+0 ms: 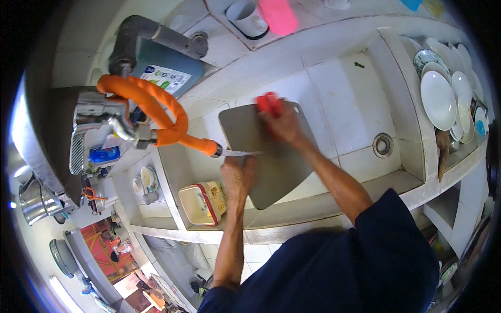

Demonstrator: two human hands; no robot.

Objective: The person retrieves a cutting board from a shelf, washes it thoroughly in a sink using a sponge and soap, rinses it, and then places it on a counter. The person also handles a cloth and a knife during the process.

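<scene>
A dark grey cutting board [282,172] is tilted in the white tiled sink basin [352,98]. My left hand [237,176] grips its left edge, with the fingers partly hidden. On the upper part of the board, my right hand [282,122] holds a red scrubber [269,102]; both are blurred, so its exact kind is unclear. Water [239,153] runs from the metal end of an orange hose [191,141] across the board's left side, just above my left hand.
The hose hangs from a chrome tap [98,117] at left. A cream tub with a red rim [194,205] sits left of my left hand. Plates [438,99] are stacked beyond the right wall. A drain [382,145] lies at right, a white mug [247,17] on the back ledge.
</scene>
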